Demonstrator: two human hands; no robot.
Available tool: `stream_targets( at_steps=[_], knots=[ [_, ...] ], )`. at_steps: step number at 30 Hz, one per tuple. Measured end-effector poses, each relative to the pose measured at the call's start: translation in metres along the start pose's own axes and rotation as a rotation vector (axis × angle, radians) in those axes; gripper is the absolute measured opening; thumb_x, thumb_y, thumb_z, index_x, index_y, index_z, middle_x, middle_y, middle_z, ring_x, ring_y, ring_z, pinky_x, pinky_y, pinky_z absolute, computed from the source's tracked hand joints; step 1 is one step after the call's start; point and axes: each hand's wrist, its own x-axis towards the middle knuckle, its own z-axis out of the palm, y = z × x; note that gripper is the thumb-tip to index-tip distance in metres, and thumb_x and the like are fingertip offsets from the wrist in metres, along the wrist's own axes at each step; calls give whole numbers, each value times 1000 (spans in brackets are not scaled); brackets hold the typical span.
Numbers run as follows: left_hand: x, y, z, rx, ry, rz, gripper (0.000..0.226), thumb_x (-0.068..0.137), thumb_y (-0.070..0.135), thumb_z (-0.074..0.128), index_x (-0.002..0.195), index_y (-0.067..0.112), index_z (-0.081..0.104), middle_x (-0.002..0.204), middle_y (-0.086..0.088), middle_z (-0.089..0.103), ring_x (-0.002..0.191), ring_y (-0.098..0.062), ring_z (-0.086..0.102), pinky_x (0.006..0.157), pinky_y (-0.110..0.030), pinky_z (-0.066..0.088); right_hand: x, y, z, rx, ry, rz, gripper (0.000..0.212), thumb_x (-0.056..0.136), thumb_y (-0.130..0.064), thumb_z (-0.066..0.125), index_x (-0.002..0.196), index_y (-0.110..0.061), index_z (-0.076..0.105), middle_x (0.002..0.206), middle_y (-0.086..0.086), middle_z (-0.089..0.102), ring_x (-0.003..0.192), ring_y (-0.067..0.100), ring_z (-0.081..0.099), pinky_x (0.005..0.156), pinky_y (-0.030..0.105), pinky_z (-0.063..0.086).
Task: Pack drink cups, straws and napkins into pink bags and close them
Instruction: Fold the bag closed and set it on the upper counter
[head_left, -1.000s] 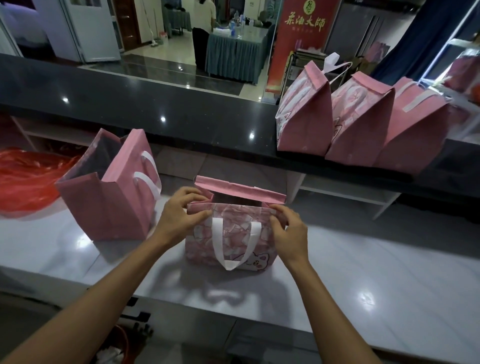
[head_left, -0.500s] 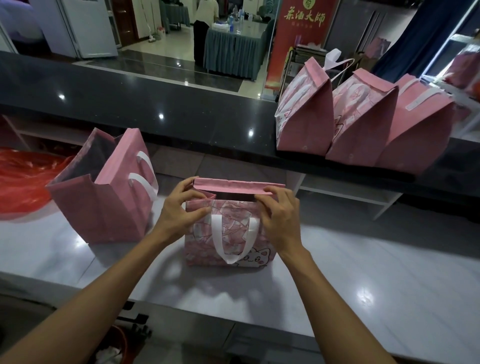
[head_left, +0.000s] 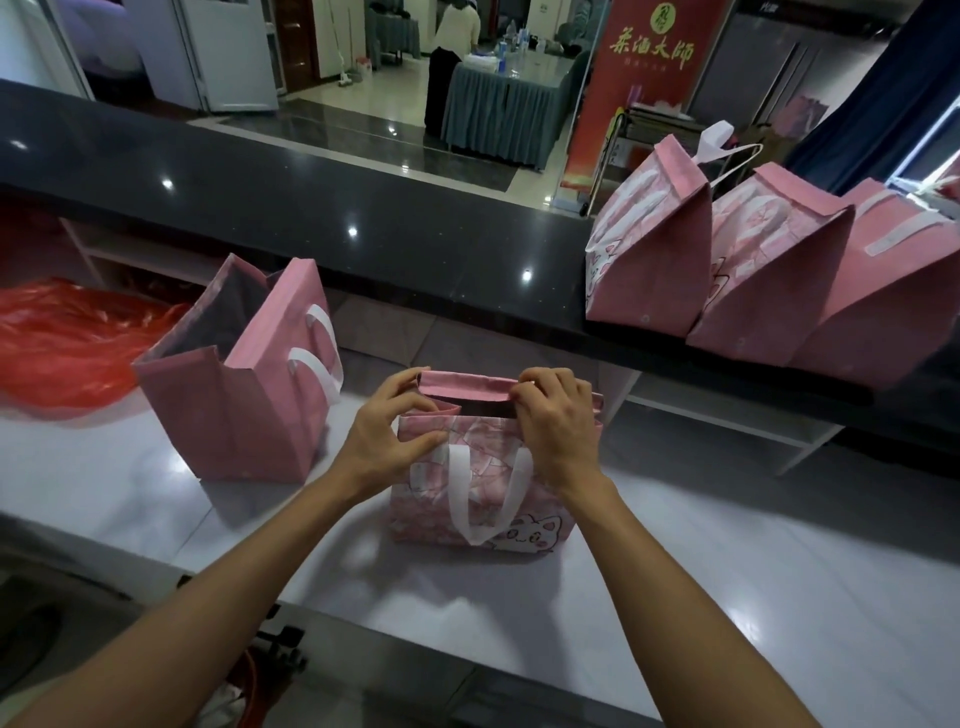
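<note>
— Standing where, the pink bag (head_left: 483, 499) with the cat print?

— Sitting upright on the white counter (head_left: 727, 597), near the front edge, white handle (head_left: 488, 493) hanging down its near face. Still showing a dark gap at the mouth under the folded top flap (head_left: 467, 385).

— And doing what, the left hand (head_left: 387, 439)?

— Gripping the bag's left top corner, fingers curled over the flap's end, thumb pressing on the near panel.

— The right hand (head_left: 558, 423)?

— Pinching the flap at its right part, fingertips curled over the folded edge, knuckles facing the camera.

— Lying around it?

— Standing to the left, an open pink bag (head_left: 244, 405), mouth gaping, well apart from the hands. Resting beyond that, a red plastic sheet (head_left: 67, 343). Leaning together on the dark ledge (head_left: 363, 218) at the right, three closed pink bags (head_left: 769, 275), tops folded over.
</note>
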Motion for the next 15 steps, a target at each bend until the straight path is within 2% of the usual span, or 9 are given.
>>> stream_targets(
  at_steps=[2,4,6,8,10,13,15],
  knots=[
    [-2,-1,-1,7,-2,8,27,80,34,83,102,26,70,144,17,48,133,6,43,108,-20,42,0,1,-2,40,19,-8,23,96,-28,57,101,-10,71,107,5,70,98,25,60,83,38,46],
    [-3,-2,-3,7,-6,29,37,78,42,82,107,27,64,147,18,45,132,3,46,107,-19,42,-1,2,-6,80,38,12,37,98,-34,42,104,-10,70,106,5,71,98,26,62,84,37,45],
    [-5,-4,-4,-9,-21,28,56,74,47,83,117,26,53,149,18,44,125,-3,53,103,-19,46,-2,4,-7,132,83,56,36,99,-32,41,105,-10,68,102,6,71,96,26,63,86,35,43],
    [-6,-4,-4,0,-32,11,77,69,51,84,129,30,41,144,25,42,118,-4,55,98,-21,50,-2,6,-8,180,128,80,31,100,-28,44,105,-9,68,99,7,71,94,23,62,86,33,44],
    [-5,-4,-2,22,-27,8,89,67,51,85,137,27,36,135,24,45,112,-2,55,93,-20,50,-2,5,-11,196,166,72,30,98,-28,46,103,-9,68,96,7,72,93,19,57,82,31,44],
    [2,-8,2,76,-15,73,91,72,52,82,142,17,37,127,9,57,107,3,56,91,-18,49,-5,2,-11,202,178,44,37,100,-34,43,102,-8,68,94,8,71,92,18,52,78,30,44],
    [6,-11,6,99,7,103,81,77,56,78,140,18,44,117,3,63,102,-6,59,89,-28,54,-5,2,-8,220,152,25,44,107,-40,36,103,-9,67,94,8,70,91,20,55,79,32,48]
  ],
)
